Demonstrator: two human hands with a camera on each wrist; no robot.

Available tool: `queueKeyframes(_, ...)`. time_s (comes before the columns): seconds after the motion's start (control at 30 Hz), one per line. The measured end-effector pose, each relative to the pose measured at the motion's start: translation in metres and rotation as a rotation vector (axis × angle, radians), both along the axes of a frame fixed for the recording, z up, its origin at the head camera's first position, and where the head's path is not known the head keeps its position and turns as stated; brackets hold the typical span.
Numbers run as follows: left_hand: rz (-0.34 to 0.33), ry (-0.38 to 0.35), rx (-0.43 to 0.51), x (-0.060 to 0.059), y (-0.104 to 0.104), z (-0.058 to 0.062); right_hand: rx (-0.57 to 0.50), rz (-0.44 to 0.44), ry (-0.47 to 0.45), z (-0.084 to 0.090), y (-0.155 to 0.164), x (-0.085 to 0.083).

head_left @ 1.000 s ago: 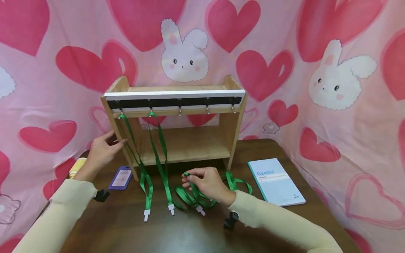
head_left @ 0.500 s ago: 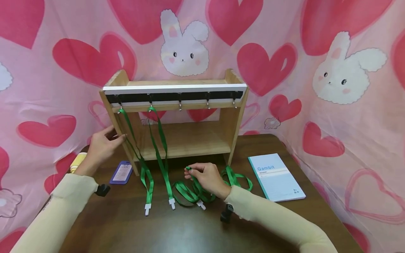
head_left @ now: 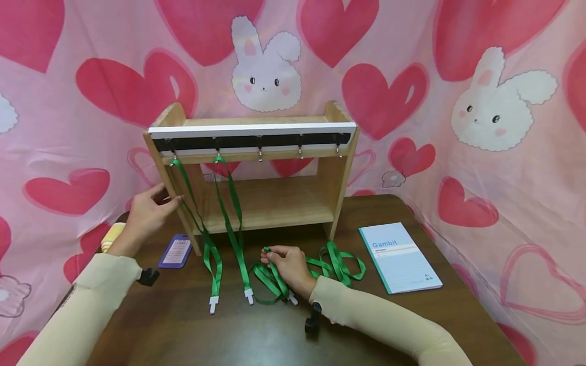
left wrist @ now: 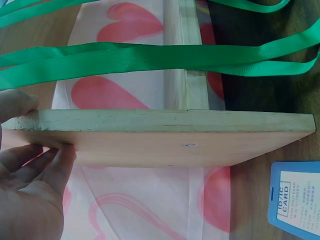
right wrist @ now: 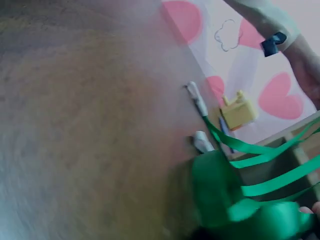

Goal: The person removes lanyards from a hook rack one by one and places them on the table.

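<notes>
Pinching a loop of loose green lanyard (head_left: 279, 277) between thumb and fingertips, the right hand (head_left: 285, 264) rests low over the dark wooden tabletop (head_left: 256, 335), just in front of the wooden hook rack (head_left: 256, 173); its grip is closed on the ribbon near the strap's upper end. That lanyard lies in folds on the tabletop under the hand, its white plastic clip (head_left: 292, 300) poking out at the near side, and a second tangle of green lanyard (head_left: 341, 262) lies just to the right, beside the rack's right foot. The left hand (head_left: 147, 213) holds the rack's left side panel (left wrist: 165, 142), thumb on its front edge and fingers pressed along its outer face, so its grip is clamped on the board. Two more green lanyards already hang from the rack: one (head_left: 201, 229) from the leftmost hook, one (head_left: 233, 223) from the next hook, both trailing down to the tabletop with white clips at their ends. Three metal hooks (head_left: 299, 152) further right are bare. A purple card holder (head_left: 175, 250) lies flat near the left hand, and a teal-edged notebook (head_left: 399, 257) marked "Gambit" lies to the right. Pink cloth with hearts and rabbits (head_left: 412, 101) hangs behind.
</notes>
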State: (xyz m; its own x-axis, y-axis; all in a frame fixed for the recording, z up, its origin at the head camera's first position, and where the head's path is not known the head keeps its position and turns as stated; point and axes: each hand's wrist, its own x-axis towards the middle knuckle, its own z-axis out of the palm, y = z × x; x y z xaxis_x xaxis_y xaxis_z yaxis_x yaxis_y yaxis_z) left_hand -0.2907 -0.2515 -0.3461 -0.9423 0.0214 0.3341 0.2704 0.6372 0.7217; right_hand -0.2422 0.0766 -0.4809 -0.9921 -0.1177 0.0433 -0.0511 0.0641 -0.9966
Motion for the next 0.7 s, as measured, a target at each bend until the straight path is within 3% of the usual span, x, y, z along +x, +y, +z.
queueKeyframes(0.2,-0.011,0.004,0.01,0.0,-0.001,-0.001,0.002,-0.033,-0.006,-0.013,-0.007,0.0)
queueKeyframes(0.7,-0.031,0.027,0.019,-0.002,-0.001,-0.001,0.061,-0.06,-0.028,-0.014,-0.017,-0.001)
